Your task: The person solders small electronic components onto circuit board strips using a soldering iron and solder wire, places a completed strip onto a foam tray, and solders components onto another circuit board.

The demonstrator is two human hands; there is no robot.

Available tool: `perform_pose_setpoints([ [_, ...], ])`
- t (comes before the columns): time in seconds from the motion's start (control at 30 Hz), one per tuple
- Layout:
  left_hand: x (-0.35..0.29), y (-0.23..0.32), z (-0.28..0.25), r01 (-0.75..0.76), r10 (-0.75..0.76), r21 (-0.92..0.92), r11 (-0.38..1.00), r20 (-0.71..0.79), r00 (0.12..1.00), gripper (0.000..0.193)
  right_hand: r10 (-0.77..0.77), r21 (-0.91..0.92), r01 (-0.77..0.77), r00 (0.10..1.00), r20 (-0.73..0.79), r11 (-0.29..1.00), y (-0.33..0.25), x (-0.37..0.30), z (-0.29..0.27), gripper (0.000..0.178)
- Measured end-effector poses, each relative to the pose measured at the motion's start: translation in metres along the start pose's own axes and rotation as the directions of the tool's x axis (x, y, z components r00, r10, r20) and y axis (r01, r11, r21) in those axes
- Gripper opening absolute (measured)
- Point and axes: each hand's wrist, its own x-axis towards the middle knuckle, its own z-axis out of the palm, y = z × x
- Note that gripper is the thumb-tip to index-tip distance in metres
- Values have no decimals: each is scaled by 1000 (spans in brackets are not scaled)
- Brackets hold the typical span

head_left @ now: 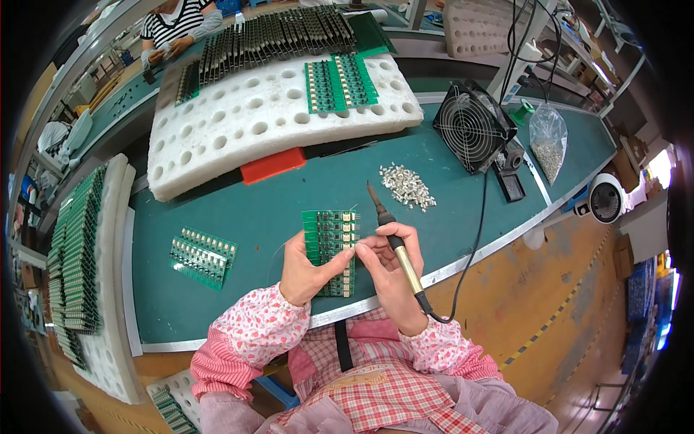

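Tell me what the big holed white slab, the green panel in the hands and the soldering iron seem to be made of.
White slab: likely foam, matte and grainy with soft-edged round holes. Green panel: looks like laminate circuit board, flat, glossy green with small dark parts. Soldering iron: dark metal tip, black grip probably rubber or plastic, yellowish handle probably plastic.
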Motion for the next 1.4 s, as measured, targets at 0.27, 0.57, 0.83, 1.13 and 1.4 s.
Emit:
perform_pose_setpoints([
  [0.27,-2,3,5,-31,32,100,995,-3,999,20,-119,-132,115,993,-27,985,-1,-8,0,30],
  [0.57,3,-3,-4,120,-129,-92,989,-99,987,16,-436,-673,403,890,131,620,11,39,-24,35],
  [0.83,6,-2,-7,259,-280,-255,932,-52,959,20,-321,-856,493,845,429,155,7,82,-65,26],
  [1.13,15,2,-15,452,-435,-455,767,149,888,30,-311,-770,481,873,376,419,-1,47,-72,30],
  [1.4,17,-1,-16,381,-378,-496,780,113,919,31,-392,-807,409,887,243,427,4,51,-79,29],
])
